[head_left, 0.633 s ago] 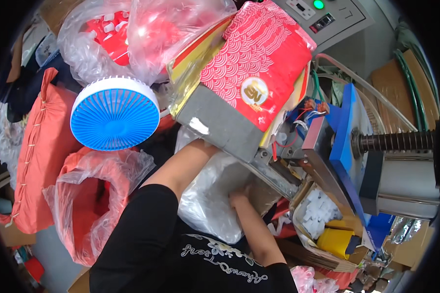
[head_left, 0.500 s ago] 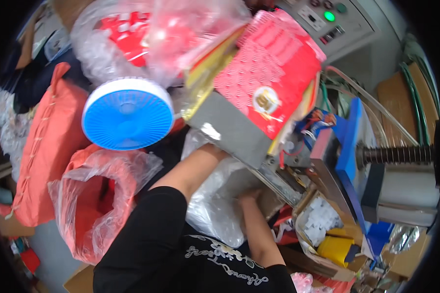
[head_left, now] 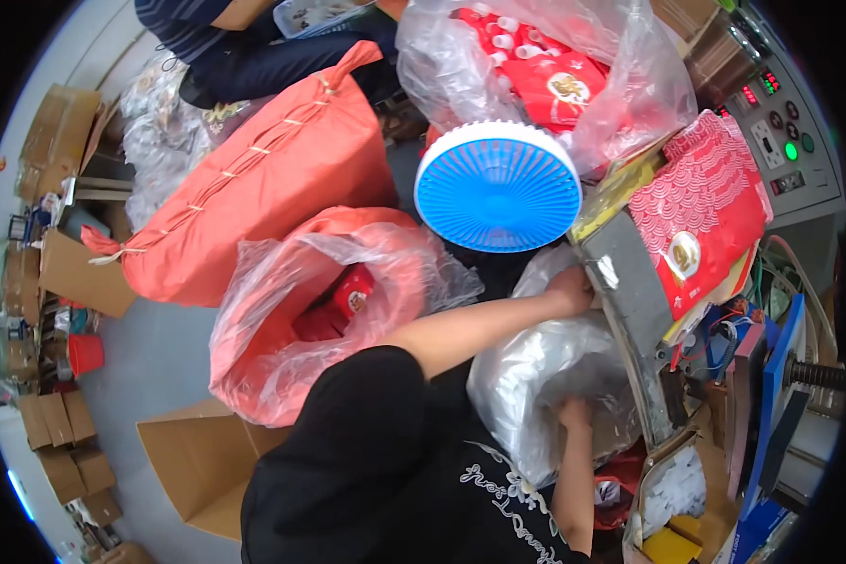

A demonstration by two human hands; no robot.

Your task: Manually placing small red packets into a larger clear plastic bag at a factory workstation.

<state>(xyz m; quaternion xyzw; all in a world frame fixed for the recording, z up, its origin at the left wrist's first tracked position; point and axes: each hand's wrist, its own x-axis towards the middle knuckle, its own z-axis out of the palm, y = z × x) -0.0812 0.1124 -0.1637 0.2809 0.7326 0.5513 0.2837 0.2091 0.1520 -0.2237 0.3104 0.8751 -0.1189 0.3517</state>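
In front of me a large clear plastic bag [head_left: 508, 395] hangs beside the grey worktable [head_left: 620, 254]. My left hand [head_left: 571, 289] is at the bag's upper rim, close against the table edge, with its fingers curled on the plastic. Lower down, my right hand [head_left: 573, 411] reaches into the bag's mouth; its fingers are hidden there. On the table lies a stack of red and pink printed pouches [head_left: 700, 221], above and to the right of my left hand. A blue and white round fan [head_left: 498, 188] stands just beyond my left forearm.
Left of my arm sits an open coral sack [head_left: 254, 329] with red packets inside; behind it lies a tied coral sack [head_left: 263, 179]. A machine with a blue plate [head_left: 771, 404] and a carton of white pieces [head_left: 672, 489] are right. Another person's leg [head_left: 301, 80] shows far off.
My view has swung left, so the fan, sacks and table appear farther right. My left hand, hidden under the table edge before, now shows. The right hand stays at the bag.
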